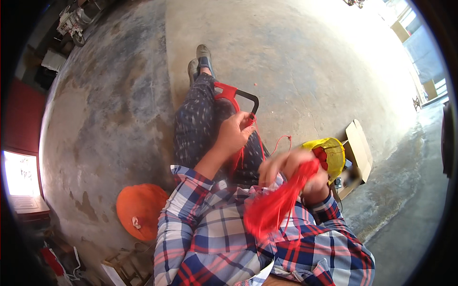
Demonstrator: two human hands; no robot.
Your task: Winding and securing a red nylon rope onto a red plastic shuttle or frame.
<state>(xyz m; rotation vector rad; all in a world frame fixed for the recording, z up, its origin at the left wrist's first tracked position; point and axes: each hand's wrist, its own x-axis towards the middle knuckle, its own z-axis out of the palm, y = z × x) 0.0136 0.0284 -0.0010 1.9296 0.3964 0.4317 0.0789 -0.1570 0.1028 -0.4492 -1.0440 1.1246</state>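
Hands first: the left hand (234, 132) sits out over the lap, fingers curled shut on the near end of a red and black frame (236, 95), right where some red thread (261, 143) is tied on. That frame lies along the person's legs (200, 119), which stretch away toward the far side with two grey shoes (200, 59) at the end. The right hand (298, 171) is nearer and further right, a bit motion-blurred, closed around a fat bundle of red tassel strands (274, 205) that fans out down over the plaid shirt (214, 233). Can't really make out the individual fingers there because of the blur, but the bundle is clearly gripped, not just resting.

Other stuff around: a yellow bag (334, 152) with red pieces inside sits just right of the right hand, touching an open cardboard box (358, 148) on the concrete floor (119, 119). An orange round thing (138, 209) lies on the floor to the near left, close beside the shirt sleeve.
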